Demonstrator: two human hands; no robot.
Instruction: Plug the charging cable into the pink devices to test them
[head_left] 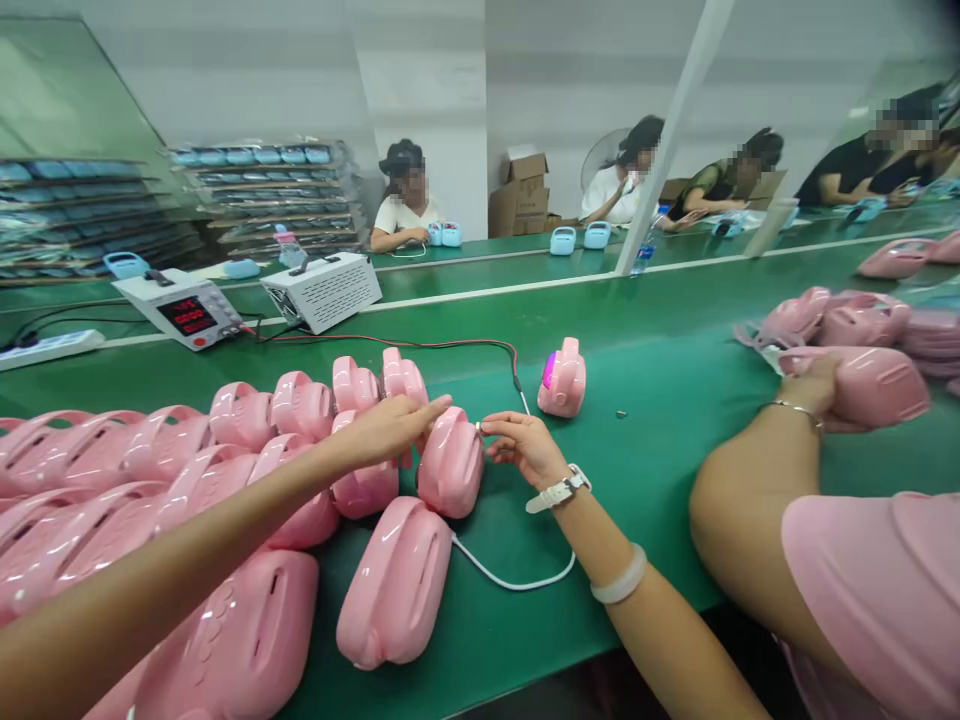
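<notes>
My left hand (390,425) rests on top of a pink casing (450,465) near the middle of the green desk (660,400), fingers stretched flat over it, gripping nothing. My right hand (521,445) sits just right of the same casing, its grip pinched on the small plug end of a white cable (510,580) at the casing's edge. The cable loops across the desk nearer to me. More pink casings (150,470) crowd the left. A lone pink unit (562,378) stands farther off, wired to a power supply (184,308) at far left. On the right, a co-worker's hand (814,385) rests on another casing (874,385)
</notes>
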